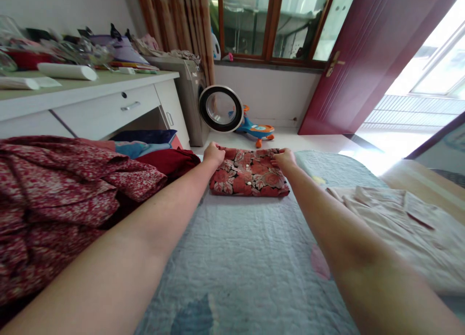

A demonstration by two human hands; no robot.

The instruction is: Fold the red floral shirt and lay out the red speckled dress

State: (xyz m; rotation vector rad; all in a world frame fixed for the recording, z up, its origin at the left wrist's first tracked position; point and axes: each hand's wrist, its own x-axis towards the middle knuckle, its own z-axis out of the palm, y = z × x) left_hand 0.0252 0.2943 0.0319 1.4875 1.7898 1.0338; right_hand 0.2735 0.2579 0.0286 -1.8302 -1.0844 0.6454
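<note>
A red floral shirt (250,172) with small pale buttons lies folded into a flat rectangle at the far end of the bed. My left hand (214,154) is closed on its far left corner, fingers pinching the cloth. At the far right corner my right hand (285,159) grips the fabric, its fingers lying over the top and part of its grasp hidden. Both arms reach straight out over the light blue quilt (247,257).
Rumpled red patterned clothing (65,189) is heaped on the left. A beige shirt (407,218) lies spread on the right. Beyond the bed are a washing machine with its round door (221,108) open, a blue ride-on toy (254,128), a cluttered desk (145,85) and a dark red door (341,68).
</note>
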